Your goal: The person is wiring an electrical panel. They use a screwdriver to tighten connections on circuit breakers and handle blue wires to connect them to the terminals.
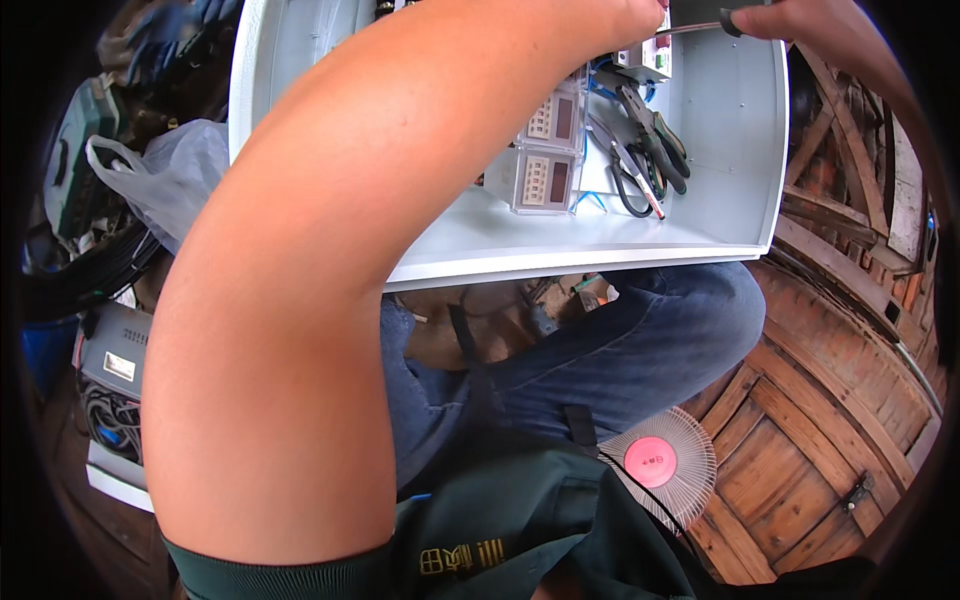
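My left hand (635, 15) reaches to the top edge, fingers pinched beside a small white module (645, 62) with red and green parts; what they grip is hidden. My right hand (775, 22) grips the dark handle of a screwdriver (690, 28), its shaft pointing left toward that module. Both are over a white metal enclosure (735, 160). Inside are clear-cased panel devices (545, 182) with small displays, pliers (655, 140), black-handled scissors (630, 190) and blue wires. My left forearm covers much of the enclosure.
My jeans-clad leg (640, 340) is below the enclosure. A fan (690, 460) with a pink centre stands at lower right by wooden boards (800, 480). At left are a plastic bag (150, 175), a green case (75, 160), cables and a grey machine (115, 350).
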{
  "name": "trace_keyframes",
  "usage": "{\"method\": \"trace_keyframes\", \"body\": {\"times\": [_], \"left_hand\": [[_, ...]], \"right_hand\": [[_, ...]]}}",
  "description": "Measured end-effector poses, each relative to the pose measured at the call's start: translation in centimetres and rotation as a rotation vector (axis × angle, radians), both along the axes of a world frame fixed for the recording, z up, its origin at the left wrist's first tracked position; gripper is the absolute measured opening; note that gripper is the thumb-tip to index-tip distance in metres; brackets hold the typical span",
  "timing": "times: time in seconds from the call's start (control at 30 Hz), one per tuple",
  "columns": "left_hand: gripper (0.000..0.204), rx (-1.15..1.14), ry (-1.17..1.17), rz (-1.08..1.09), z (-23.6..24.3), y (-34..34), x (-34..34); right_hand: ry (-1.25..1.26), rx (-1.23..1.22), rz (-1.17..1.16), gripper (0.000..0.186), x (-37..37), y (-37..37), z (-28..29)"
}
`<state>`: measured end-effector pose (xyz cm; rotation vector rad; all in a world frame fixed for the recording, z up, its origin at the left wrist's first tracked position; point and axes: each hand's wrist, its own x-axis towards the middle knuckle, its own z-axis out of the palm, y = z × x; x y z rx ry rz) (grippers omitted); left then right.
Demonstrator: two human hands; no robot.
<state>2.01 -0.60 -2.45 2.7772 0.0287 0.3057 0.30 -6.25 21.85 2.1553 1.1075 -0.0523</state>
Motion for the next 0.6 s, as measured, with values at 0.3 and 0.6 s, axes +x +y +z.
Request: {"method": "trace_keyframes", "body": {"times": [0.3,0.6], "left_hand": [[0.02,-0.027,-0.206,-0.002,0.0,0.0,-0.9],[0.031,0.141,0.292,-0.067,5.2,0.3,-2.6]], "right_hand": [[0.243,-0.335,0.824,0.035,5.1,-0.4,0.4],[-0.167,-0.298,0.335,0.037,0.1,0.2,1.8]]}}
